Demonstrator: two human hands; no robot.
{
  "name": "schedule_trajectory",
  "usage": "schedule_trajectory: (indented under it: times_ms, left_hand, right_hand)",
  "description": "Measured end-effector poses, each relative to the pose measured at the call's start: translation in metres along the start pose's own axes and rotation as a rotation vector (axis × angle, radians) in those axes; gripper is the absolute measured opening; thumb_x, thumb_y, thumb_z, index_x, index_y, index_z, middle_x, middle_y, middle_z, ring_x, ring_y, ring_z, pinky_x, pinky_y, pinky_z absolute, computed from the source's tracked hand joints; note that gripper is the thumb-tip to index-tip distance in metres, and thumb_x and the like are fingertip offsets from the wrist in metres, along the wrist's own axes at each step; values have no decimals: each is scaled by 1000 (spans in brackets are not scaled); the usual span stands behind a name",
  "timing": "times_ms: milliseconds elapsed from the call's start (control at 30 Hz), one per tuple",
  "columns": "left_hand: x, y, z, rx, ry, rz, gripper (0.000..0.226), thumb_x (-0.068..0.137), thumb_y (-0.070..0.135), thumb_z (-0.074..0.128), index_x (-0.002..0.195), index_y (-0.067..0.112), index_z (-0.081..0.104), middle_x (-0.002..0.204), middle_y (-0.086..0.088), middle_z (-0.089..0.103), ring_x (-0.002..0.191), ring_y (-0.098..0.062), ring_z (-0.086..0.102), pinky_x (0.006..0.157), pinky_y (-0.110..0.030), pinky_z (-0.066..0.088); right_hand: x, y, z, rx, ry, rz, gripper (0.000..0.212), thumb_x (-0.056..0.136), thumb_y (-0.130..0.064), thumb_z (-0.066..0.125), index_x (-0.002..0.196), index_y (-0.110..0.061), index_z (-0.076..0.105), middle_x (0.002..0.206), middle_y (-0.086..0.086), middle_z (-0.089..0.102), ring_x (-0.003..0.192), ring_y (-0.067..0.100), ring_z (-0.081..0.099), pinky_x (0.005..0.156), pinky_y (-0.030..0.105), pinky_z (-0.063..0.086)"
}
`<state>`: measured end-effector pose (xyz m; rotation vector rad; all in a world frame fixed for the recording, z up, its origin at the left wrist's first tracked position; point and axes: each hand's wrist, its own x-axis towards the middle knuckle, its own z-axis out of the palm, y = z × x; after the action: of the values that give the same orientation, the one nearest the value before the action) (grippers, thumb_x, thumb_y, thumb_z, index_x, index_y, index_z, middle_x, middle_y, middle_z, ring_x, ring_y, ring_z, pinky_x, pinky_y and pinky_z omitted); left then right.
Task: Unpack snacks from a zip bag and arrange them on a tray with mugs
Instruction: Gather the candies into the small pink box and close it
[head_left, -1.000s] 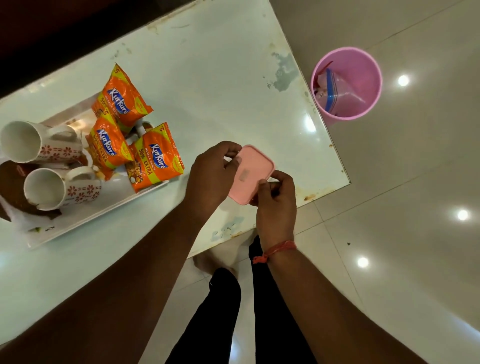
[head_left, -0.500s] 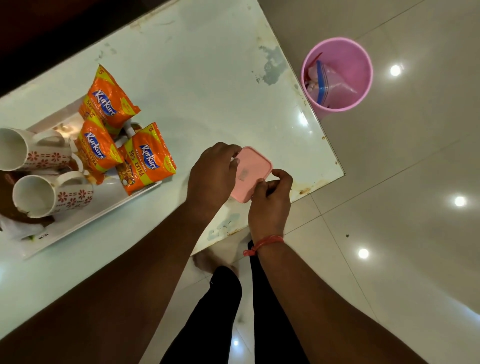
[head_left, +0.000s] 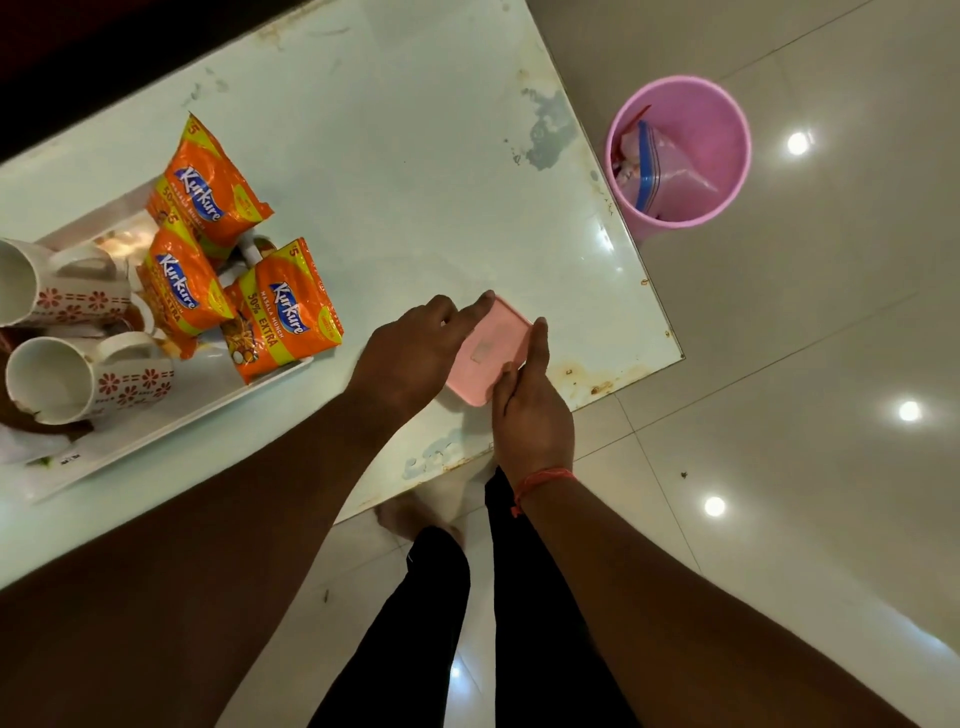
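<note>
Tabletop: pink box lowered since 1 second ago, both hands' fingers grasping it; tray at 9 o'clock holds 3 packets.

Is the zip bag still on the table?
No, the zip bag sits inside the pink bin on the floor beside the table.
</note>
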<state>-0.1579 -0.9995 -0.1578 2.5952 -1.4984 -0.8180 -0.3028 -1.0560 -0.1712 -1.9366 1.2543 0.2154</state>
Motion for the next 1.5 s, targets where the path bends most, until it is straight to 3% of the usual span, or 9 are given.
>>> schedule_trajectory:
  times_ms: [167, 333, 433, 600, 733, 933, 1067, 1333, 1500]
  left_hand:
    - [5, -6, -2, 84, -71, 39, 69, 98, 17, 50, 156, 25, 14, 114, -13, 52, 74, -28, 60, 55, -34, 37]
    - [3, -2, -1, -51, -59, -29, 62, 99, 18, 45, 155, 28, 19, 113, -11, 51, 77, -29, 60, 59, -39, 47]
    - [-3, 2, 0, -144, -9, -57, 62, 98, 18, 44, 154, 31, 22, 119, -10, 51, 88, -31, 62, 67, -45, 55]
    - [-16, 7, 1, -242, 132, -119, 62, 96, 16, 48, 153, 29, 28, 131, -8, 56, 105, -27, 61, 79, -40, 56]
    - [-17, 4, -5, -354, 317, -189, 52, 98, 18, 48, 149, 18, 38, 135, -11, 58, 114, -25, 59, 90, -36, 54]
    - [13, -22, -24, -453, 445, -435, 55, 98, 8, 51, 150, 7, 34, 145, -17, 48, 131, -31, 49, 106, -38, 45]
    - [30, -45, -32, -430, 396, -531, 58, 98, 7, 51, 151, 3, 28, 151, -19, 39, 137, -35, 42, 108, -39, 42]
    - [33, -55, -40, -264, 299, -556, 65, 95, 6, 53, 153, 5, 23, 155, -18, 33, 136, -33, 43, 107, -36, 43]
    - [30, -49, -48, -135, 215, -591, 67, 98, 12, 51, 155, 9, 16, 161, -17, 19, 128, -32, 53, 90, -35, 53]
  right_hand:
    - [4, 2, 4, -5, -24, 13, 61, 91, -61, 6, 134, -57, -37, 63, -20, 46, 59, 17, 60, 84, 62, 51]
    - [4, -4, 3, 23, -9, 4, 62, 93, -58, 9, 145, -48, -23, 66, -14, 49, 61, 18, 60, 76, 52, 55]
    - [5, -9, -6, 121, -8, -15, 56, 104, -43, 25, 152, -34, -2, 86, -3, 62, 73, 21, 64, 69, 39, 56]
    - [18, -14, -21, 167, 59, -79, 50, 103, -28, 40, 151, -30, 23, 132, 3, 60, 109, 19, 62, 89, 39, 55]
    - [41, -43, -28, 221, 95, -157, 49, 99, -17, 50, 146, -23, 35, 114, 2, 60, 95, 11, 61, 81, 28, 53]
    - [99, -106, -19, 233, 40, -343, 35, 94, -3, 51, 127, -11, 55, 120, 5, 62, 97, 14, 61, 81, 21, 51]
    - [131, -139, -5, 198, -27, -404, 38, 90, 3, 48, 123, -11, 61, 119, 4, 65, 102, 16, 62, 85, 23, 52]
    - [143, -149, 2, 140, -72, -432, 36, 88, 4, 48, 117, -14, 60, 114, 3, 64, 94, 12, 60, 72, 5, 43]
    - [140, -148, 2, 113, -78, -425, 37, 91, 1, 46, 123, -15, 56, 115, 4, 62, 96, 17, 60, 81, 20, 49]
